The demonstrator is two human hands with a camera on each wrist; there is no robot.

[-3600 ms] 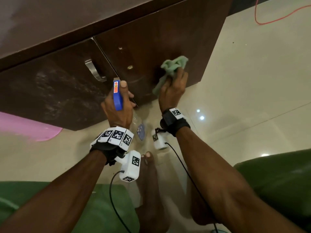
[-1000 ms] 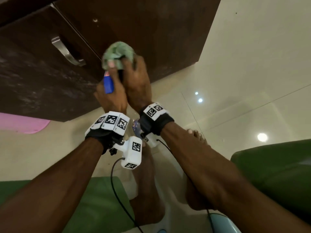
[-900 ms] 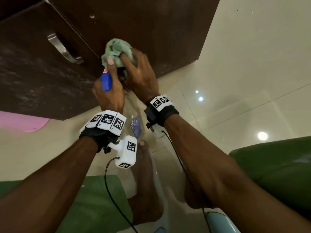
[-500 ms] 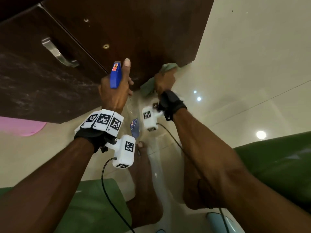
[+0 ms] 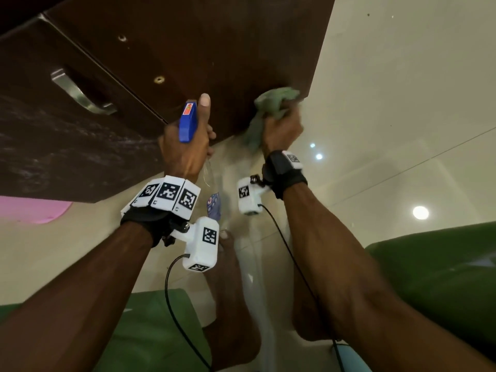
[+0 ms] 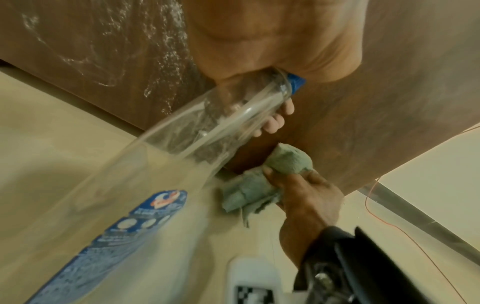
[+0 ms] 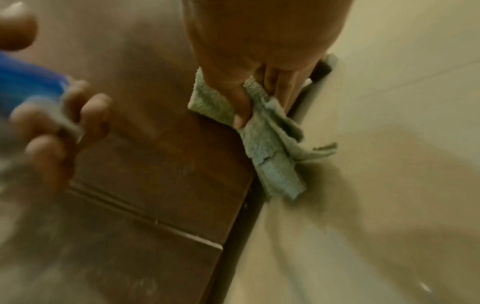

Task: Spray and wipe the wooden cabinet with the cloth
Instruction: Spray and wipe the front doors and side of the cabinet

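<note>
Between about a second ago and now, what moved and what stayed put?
The right hand carried the green cloth from above the spray bottle rightward to the cabinet's lower right corner, leaving the two hands apart. The left hand kept gripping the bottle; neither let go.

Blurred throughout in the right wrist view, with the spray bottle (image 7: 28, 82) reduced to a blue smear cut off at the left edge. Hidden under the left hand (image 5: 185, 149) in the head view: most of the bottle's clear body. Too smeared to read: the bottle label (image 6: 145, 224); cropped at top and left, the wooden cabinet (image 5: 188, 44).
</note>
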